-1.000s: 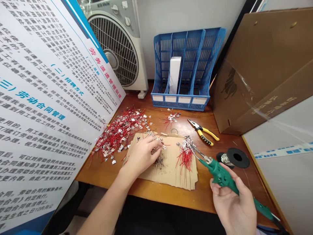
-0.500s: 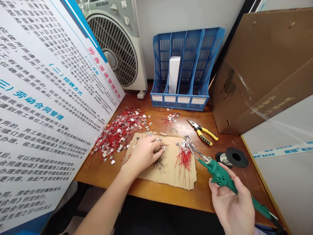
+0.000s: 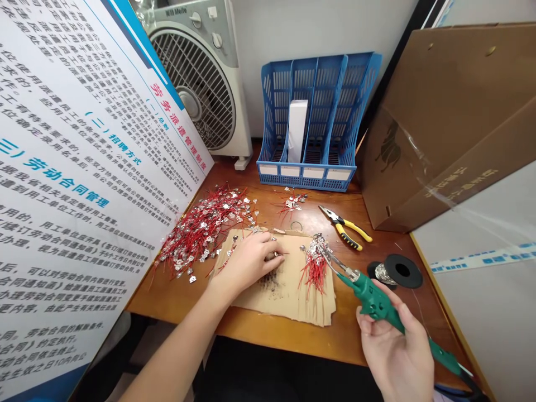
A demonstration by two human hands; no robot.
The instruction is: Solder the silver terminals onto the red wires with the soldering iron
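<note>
My left hand (image 3: pixel 247 261) rests palm-down on a scorched cardboard sheet (image 3: pixel 288 298), its fingertips pinched over small red wires with metal tabs (image 3: pixel 274 255). My right hand (image 3: pixel 397 352) is closed on a green soldering iron (image 3: pixel 377 301); the iron's tip points up-left toward a small bundle of red wires (image 3: pixel 315 265) lying on the cardboard. A large heap of red wires with metal tabs (image 3: pixel 201 229) spreads left of my left hand.
Yellow-handled pliers (image 3: pixel 345 226) and a black solder spool (image 3: pixel 397 271) lie right of the cardboard. A blue file rack (image 3: pixel 318 162) and a fan (image 3: pixel 201 84) stand at the back. A printed board (image 3: pixel 75 184) leans on the left, a cardboard box (image 3: pixel 439 128) on the right.
My left hand's fingers have curled in slightly over the small wires on the cardboard. The right hand with the iron has hardly moved; the view shifted a little.
</note>
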